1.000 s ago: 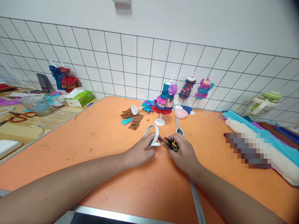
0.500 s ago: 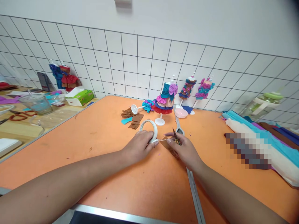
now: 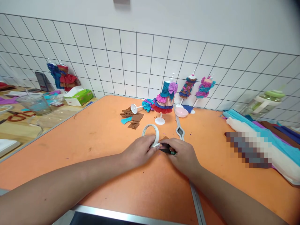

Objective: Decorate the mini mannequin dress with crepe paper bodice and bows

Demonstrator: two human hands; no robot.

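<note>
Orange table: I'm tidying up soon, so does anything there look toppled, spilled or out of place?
Yes. One dressed mannequin stand lies tipped on its side behind the tape roll, its round base beside loose brown paper scraps. The teal-dressed stand next to it is upright. Tiny paper bits dot the table.

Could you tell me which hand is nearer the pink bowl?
Right. The right hand, gripping a dark piece, is before the bowl; the left hand, gripping the tape roll, is farther left.

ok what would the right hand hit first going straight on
Probably the tape roll in the left hand: the right hand, pinching a dark piece, points left at it, nearly touching; depth unclear.
</note>
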